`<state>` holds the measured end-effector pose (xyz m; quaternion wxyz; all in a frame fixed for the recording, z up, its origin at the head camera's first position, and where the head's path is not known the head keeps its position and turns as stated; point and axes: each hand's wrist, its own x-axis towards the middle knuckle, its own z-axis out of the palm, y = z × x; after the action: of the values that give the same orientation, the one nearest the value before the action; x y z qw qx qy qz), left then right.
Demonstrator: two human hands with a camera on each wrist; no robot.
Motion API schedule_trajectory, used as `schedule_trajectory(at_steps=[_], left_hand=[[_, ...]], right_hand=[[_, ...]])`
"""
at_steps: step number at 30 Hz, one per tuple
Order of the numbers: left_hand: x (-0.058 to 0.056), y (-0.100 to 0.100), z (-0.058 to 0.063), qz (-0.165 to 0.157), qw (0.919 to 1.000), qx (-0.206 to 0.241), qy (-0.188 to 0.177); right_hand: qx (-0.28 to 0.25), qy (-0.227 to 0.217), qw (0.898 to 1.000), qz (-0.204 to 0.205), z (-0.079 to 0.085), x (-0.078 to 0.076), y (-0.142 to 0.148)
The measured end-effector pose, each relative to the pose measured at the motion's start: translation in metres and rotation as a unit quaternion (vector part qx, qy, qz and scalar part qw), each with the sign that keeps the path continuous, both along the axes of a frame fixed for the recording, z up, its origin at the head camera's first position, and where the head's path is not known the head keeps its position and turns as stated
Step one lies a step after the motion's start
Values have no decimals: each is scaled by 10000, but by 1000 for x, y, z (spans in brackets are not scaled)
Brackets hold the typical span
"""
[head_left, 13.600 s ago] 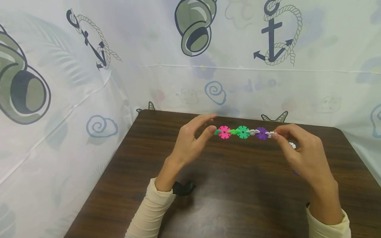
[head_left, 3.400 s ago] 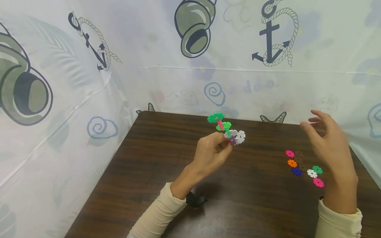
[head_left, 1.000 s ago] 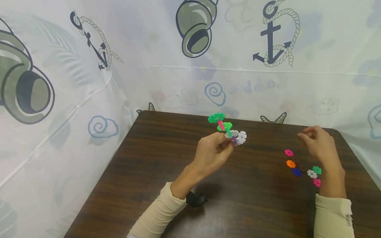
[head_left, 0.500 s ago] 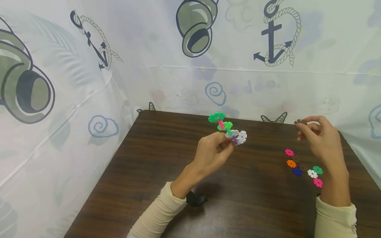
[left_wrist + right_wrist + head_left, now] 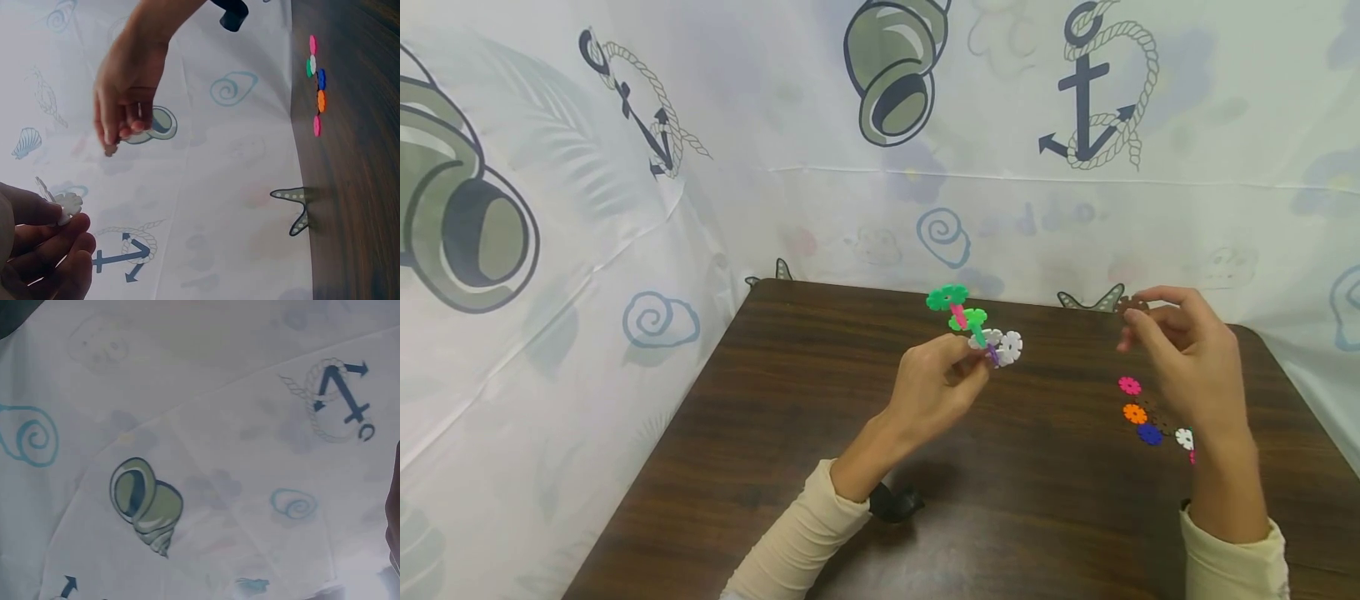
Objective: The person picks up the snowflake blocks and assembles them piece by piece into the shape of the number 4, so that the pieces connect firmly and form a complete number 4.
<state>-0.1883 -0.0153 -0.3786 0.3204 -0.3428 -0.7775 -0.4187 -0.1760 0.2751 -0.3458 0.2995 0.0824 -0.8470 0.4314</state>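
Note:
My left hand (image 5: 936,387) pinches one end of a chain of slotted, flower-shaped interlocking discs above the table. Along it I see a green disc (image 5: 947,297), a light green disc (image 5: 973,318) and a white disc (image 5: 1012,347) at the near end; pink, teal and purple ones show edge-on between them. Held up to the right, a brown disc (image 5: 1129,305) sits between thumb and index finger of my right hand (image 5: 1195,358), apart from the chain. The left wrist view shows both the white disc (image 5: 69,206) and the brown disc (image 5: 110,150). Only a sliver of hand (image 5: 394,512) enters the right wrist view.
Loose discs lie on the dark wooden table (image 5: 1000,483) at right: pink (image 5: 1130,385), orange (image 5: 1135,414), blue (image 5: 1150,434), white (image 5: 1184,438) and dim brown ones. The right forearm partly covers others. A patterned cloth (image 5: 820,200) hangs behind and left.
Earlier both hands held the chain stretched out; now only the left does. The right hand has picked up a brown disc and moved it leftward. The left hand has stayed almost still lately.

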Motion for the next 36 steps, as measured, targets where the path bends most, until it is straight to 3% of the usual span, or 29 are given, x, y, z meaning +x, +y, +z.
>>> schedule_trajectory(at_steps=[5, 13, 27, 36], left_hand=[[0, 0, -1, -22, 10000, 0, -16], [1, 1, 0, -50, 10000, -71, -20], [1, 3, -1, -199, 9994, -270, -86], [1, 5, -3, -305, 9985, -353, -273]], right_hand=[[20, 244, 9994, 252, 3, 11, -18], [221, 1036, 9905, 883, 1, 19, -42], [479, 1342, 9835, 1114, -3, 21, -59], [873, 1216, 9802, 1298, -3, 21, -62]])
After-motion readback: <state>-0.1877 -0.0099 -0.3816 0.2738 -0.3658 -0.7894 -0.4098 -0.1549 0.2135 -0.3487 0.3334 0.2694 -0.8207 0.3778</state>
